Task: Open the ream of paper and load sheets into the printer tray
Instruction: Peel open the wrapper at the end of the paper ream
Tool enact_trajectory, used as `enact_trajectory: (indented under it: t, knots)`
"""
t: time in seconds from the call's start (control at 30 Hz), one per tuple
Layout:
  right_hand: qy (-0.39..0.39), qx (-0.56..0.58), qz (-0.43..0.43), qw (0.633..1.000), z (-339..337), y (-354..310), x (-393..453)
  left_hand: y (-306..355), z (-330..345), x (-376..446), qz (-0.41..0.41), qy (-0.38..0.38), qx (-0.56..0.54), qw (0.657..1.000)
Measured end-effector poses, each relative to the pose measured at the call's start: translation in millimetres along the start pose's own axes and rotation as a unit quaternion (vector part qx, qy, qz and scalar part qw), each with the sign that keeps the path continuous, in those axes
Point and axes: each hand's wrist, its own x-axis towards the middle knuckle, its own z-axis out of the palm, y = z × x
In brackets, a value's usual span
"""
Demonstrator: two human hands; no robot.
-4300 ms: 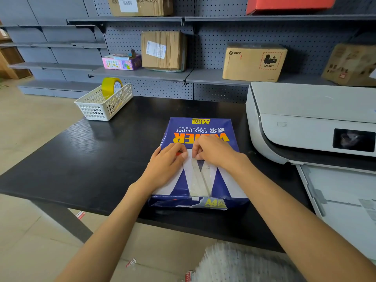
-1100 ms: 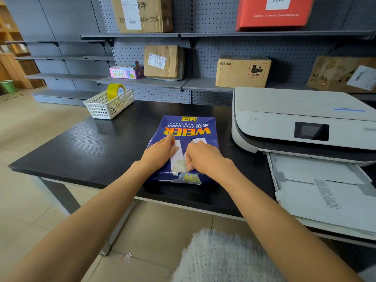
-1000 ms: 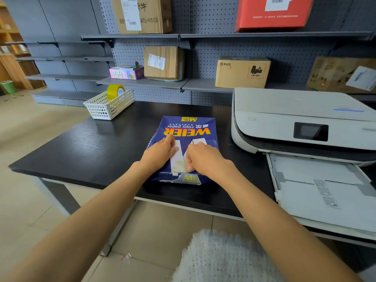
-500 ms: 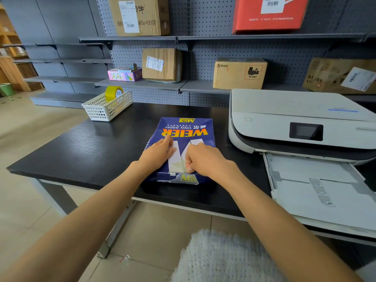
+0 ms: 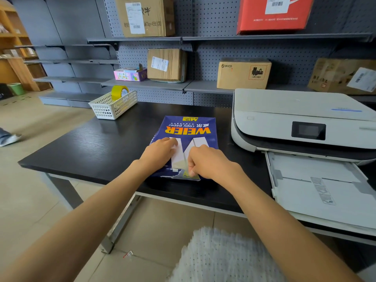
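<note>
**Q:** Two hands on one package: where does everything stand?

**A:** The ream of paper (image 5: 188, 137) lies flat on the black bench (image 5: 97, 147), near its front edge and just left of the printer (image 5: 301, 123), whose printer tray (image 5: 325, 186) is pulled out and looks bare. Your left hand (image 5: 158, 154) rests palm-down on the wrapper with its fingers nearly flat, pinning rather than gripping. Your right hand (image 5: 207, 161) is curled closed, its fingers (image 5: 192, 171) pinched on the wrapper at the near end of the pale seam flap (image 5: 179, 157). The wrapper's near edge (image 5: 175, 176) is already ragged, but the wrap is not yet open.

**Q:** What could go wrong from here?

**A:** Likely three things.
1. The wrapper may tear off in a scrap instead of splitting along the seam, if you pull at the ragged edge rather than along the glued flap.
2. The ream may slide towards you and tip over the bench edge, if your pull outweighs the pressure of your flat left hand; it lies close to that edge.
3. The top sheets may crease or dog-ear, if your pinch reaches through the wrapper into the stack. Bent sheets would probably misfeed once loaded.

**Q:** Anything in the way?

**A:** No. The white basket (image 5: 113, 105) with its yellow tape roll (image 5: 119, 92) stands well apart at the bench's far left.
</note>
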Motion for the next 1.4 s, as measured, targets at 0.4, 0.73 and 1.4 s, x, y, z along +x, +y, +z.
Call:
enact_trajectory:
  t: [0.4,0.73,1.4]
  knots:
    - [0.002,0.016,0.007,1.000,3,-3,-13,-4,-19,-43,-0.005,-0.072,0.009,0.997]
    - [-0.021,0.000,0.004,1.000,6,-13,-25,0,-21,-48,-0.008,-0.061,-0.014,0.998]
    - [0.029,-0.050,0.016,0.998,12,-44,-69,1,-12,-50,-0.032,-0.025,-0.068,0.997]
